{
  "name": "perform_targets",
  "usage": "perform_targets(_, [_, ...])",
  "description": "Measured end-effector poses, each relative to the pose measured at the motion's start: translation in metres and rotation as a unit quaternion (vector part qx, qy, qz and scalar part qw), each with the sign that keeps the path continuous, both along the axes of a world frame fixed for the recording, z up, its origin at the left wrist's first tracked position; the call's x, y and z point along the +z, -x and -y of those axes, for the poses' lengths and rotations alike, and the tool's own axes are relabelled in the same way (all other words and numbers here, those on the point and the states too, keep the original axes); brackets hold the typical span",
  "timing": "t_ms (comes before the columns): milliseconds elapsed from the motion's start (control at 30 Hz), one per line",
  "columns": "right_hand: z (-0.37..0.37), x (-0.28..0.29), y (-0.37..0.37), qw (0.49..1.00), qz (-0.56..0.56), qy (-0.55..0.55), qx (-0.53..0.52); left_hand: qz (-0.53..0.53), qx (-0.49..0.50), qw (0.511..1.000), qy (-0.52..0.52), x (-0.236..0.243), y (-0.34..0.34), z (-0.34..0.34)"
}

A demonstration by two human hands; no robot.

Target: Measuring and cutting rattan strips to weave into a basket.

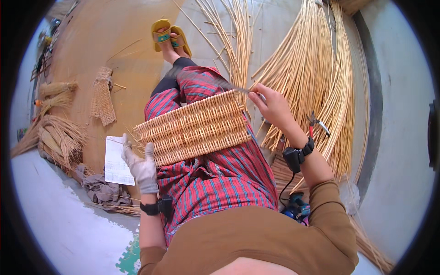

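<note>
A rectangular woven wicker panel (195,126) lies tilted across my lap, over red and blue plaid cloth (220,188). My left hand (141,169), in a pale glove, grips its lower left corner, with the thumb over the weave and the fingers along the left edge. Near the upper right corner, my bare right hand (270,104) is closed on a thin grey tool (236,88). Motion smears this tool, so its exact kind is unclear. It reaches left along the panel's top edge, where several short stick ends protrude.
Long bundles of wicker rods (307,55) spread over the floor at right, with red-handled pruners (312,123) on them. At left are a printed paper sheet (117,160), a smaller woven piece (103,98), straw bundles (59,137) and a grey cloth (107,191).
</note>
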State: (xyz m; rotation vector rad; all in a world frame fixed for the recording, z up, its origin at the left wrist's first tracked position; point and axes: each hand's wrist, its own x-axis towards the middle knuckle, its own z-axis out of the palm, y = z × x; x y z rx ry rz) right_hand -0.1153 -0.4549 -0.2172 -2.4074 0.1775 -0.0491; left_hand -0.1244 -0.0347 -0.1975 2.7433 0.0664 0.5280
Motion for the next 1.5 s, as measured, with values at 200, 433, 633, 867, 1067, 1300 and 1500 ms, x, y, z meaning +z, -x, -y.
perform_targets(200, [0.067, -0.158, 0.064, 0.942, -0.217, -0.193, -0.171, -0.552, -0.109, 0.652, 0.508, 0.045, 0.025, 0.039])
perform_targets(433, [0.081, -0.231, 0.113, 0.965, -0.214, -0.046, -0.143, -0.583, 0.076, 0.450, 0.672, -0.016, 0.040, 0.053])
perform_targets(633, [0.078, -0.211, 0.102, 0.866, -0.239, -0.390, -0.201, -0.425, 0.082, 0.367, 0.824, -0.041, 0.052, 0.075])
perform_targets(867, [0.050, -0.186, 0.084, 0.844, -0.266, -0.414, -0.212, -0.358, 0.023, 0.296, 0.885, -0.061, 0.065, 0.081])
perform_targets(1067, [0.022, -0.095, 0.081, 0.845, -0.137, -0.493, -0.155, -0.710, -0.163, 0.453, 0.514, 0.013, 0.039, 0.085])
perform_targets(1300, [-0.042, 0.054, 0.100, 0.817, -0.166, -0.549, 0.066, -0.610, -0.305, 0.533, 0.501, 0.048, 0.000, 0.159])
perform_targets(1500, [-0.057, 0.037, 0.117, 0.783, -0.181, -0.591, 0.066, -0.634, -0.400, 0.528, 0.398, 0.049, -0.010, 0.170])
